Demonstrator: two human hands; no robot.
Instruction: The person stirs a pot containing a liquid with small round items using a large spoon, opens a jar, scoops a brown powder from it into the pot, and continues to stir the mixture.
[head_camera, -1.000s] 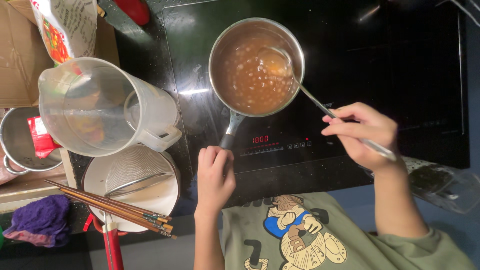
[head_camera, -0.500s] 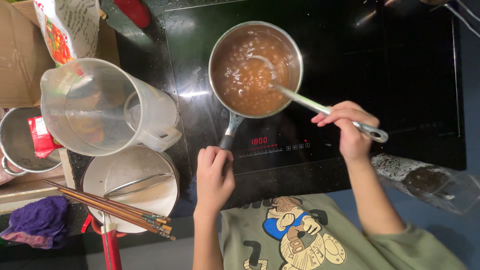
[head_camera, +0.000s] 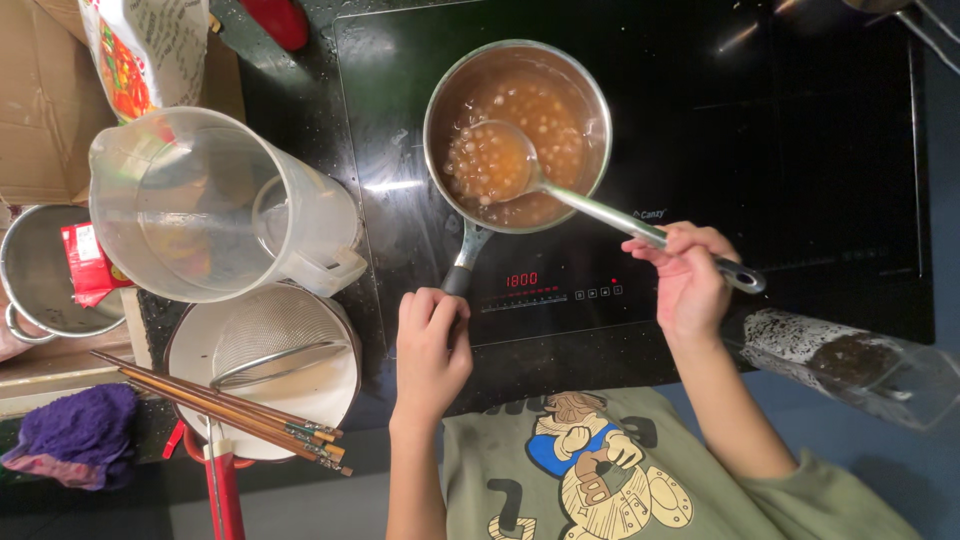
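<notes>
2 hands are at work over a dark table, and reading left to right the containers come first. A purple cloth (head_camera: 65, 432) lies at the far-left edge. Above it a steel pot (head_camera: 45, 275) holds a small red packet. Next, a clear plastic jug (head_camera: 215, 205) stands with little or nothing in it that can be made out. Just below the jug, a white bowl (head_camera: 262, 370) carries a wire strainer, with wooden chopsticks (head_camera: 220, 412) lying across its rim.

On the black induction hob (head_camera: 800, 150) sits the saucepan (head_camera: 517, 135), filled with brown liquid and pale round pearls. The left hand (head_camera: 432, 352) closes around the end of the saucepan's handle, its grip wrapped on it to steady the pan. The right hand (head_camera: 690, 275) pinches the long handle of a metal ladle (head_camera: 497, 160), whose bowl is tilted in the pan with a scoop of liquid and pearls in it.

The step in hand looks like stirring or lifting a sample — the pearls are loose in the liquid. Any further lift would call for a level ladle and a firm hold on the pan handle. At far right, a clear bag (head_camera: 850, 365) of dark grains lies on the table — partly full.
</notes>
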